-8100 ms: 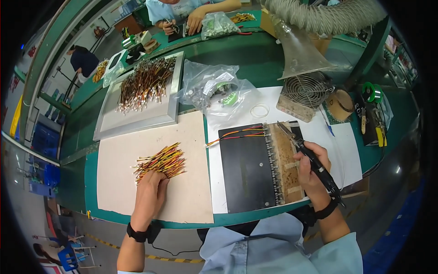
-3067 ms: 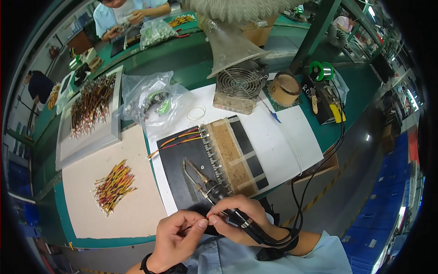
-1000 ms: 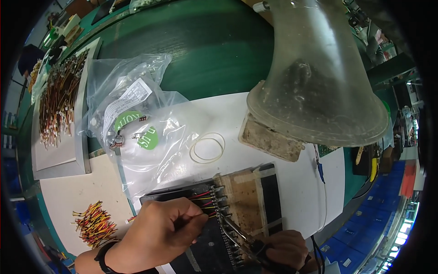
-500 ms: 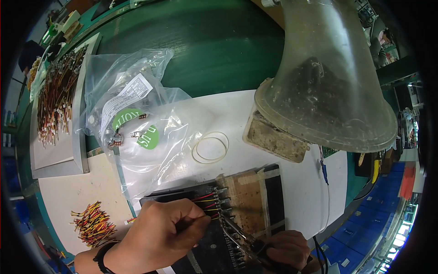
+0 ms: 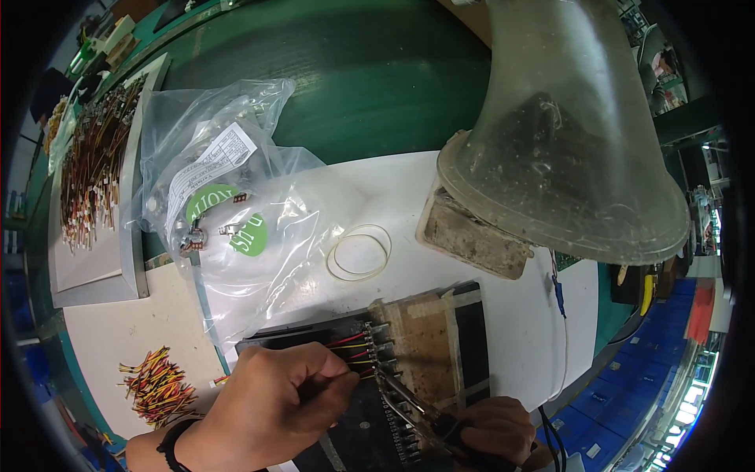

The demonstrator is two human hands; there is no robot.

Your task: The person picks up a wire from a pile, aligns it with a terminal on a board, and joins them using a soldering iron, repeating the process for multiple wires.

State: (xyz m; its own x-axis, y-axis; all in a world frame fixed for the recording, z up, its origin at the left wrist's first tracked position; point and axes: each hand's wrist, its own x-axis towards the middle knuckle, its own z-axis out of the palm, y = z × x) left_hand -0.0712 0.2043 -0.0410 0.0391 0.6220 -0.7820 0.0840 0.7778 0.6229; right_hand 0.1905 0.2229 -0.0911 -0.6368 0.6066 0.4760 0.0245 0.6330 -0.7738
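My left hand [image 5: 267,401] is closed in a pinch on a thin wire [image 5: 363,375] beside a row of small metal-tabbed parts [image 5: 381,338]. These parts stand along a dark jig [image 5: 464,318], with red and yellow wires [image 5: 354,344] running from the upper ones. Past the left side of that hand a wire end with a small white plug [image 5: 219,381] sticks out. Gripped in my right hand [image 5: 499,429] is a soldering iron [image 5: 440,421] with a dark handle. Its two thin metal prongs reach the parts near my left fingertips; the exact contact point is too small to tell.
A large cloudy fume hood [image 5: 566,189] hangs at the right over a dirty box [image 5: 472,240]. Further left lie a clear bag of parts [image 5: 275,189], a looped pale cord [image 5: 359,252], a wire pile [image 5: 157,385] and a tray [image 5: 102,275] of wired parts.
Things on the table appear slightly further left in the view. Both hands and the soldering iron stay at almost the same spot on the jig.
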